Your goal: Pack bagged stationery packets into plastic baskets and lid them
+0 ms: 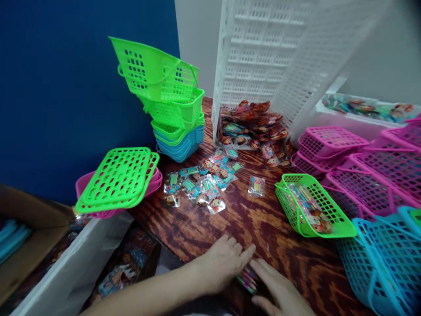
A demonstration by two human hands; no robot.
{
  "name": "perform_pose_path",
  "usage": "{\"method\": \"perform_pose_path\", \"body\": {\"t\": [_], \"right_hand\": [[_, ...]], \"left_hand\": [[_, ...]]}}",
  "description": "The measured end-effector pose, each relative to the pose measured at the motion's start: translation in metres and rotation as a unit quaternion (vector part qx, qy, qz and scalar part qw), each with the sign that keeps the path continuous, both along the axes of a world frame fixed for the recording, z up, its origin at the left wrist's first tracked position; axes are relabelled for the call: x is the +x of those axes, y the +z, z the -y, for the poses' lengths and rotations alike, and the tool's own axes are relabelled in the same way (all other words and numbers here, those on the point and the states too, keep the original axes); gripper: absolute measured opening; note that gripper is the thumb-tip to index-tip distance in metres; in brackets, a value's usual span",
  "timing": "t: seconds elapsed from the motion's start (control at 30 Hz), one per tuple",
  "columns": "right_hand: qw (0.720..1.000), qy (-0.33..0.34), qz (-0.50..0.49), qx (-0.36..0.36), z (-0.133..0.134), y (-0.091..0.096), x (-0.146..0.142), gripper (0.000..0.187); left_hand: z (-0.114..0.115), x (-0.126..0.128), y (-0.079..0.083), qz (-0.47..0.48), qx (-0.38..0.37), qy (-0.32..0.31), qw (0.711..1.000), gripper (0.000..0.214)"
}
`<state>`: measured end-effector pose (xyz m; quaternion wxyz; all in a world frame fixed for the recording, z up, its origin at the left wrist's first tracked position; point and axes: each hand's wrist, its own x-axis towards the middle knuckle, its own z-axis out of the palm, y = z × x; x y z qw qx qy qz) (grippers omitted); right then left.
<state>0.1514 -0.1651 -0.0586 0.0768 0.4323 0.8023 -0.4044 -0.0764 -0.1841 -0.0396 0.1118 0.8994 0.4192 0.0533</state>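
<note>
My left hand [220, 263] lies palm down near the front edge of the wooden table [263, 228], its fingertips on a small clear packet of colourful items [247, 279]. My right hand [279, 292] comes in from the lower right and closes on the same packet from the other side. Loose packets with cartoon figures [204, 184] are scattered across the middle of the table. A green basket [312, 206] tilted on its side holds a few packets, to the right of my hands.
A stack of green and blue baskets [171, 109] stands at the back. Green lids on pink ones [118, 182] sit left. A tipped white crate [263, 66] spills packets [253, 127]. Pink baskets [362, 162] and blue baskets [381, 259] crowd the right. A white bin [75, 263] is at lower left.
</note>
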Motion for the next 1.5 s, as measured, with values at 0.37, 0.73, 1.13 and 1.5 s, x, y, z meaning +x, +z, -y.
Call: {"method": "perform_pose_path", "body": {"t": [0.37, 0.73, 1.13, 1.5], "right_hand": [[0.976, -0.078, -0.161, 0.124, -0.162, 0.025, -0.106, 0.038], [0.928, 0.019, -0.068, 0.365, -0.241, -0.010, -0.277, 0.025], [0.934, -0.076, -0.030, 0.348, -0.181, -0.014, -0.137, 0.028], [0.939, -0.144, 0.067, 0.305, -0.218, -0.004, -0.160, 0.045]], "left_hand": [[0.010, -0.047, -0.045, 0.004, 0.014, 0.150, 0.989, 0.007], [0.016, -0.054, -0.079, 0.004, -0.111, 0.199, 0.974, 0.027], [0.031, -0.120, -0.033, 0.032, -0.148, 0.289, 0.945, 0.054], [0.038, -0.099, -0.033, 0.012, -0.124, 0.330, 0.936, 0.057]]}}
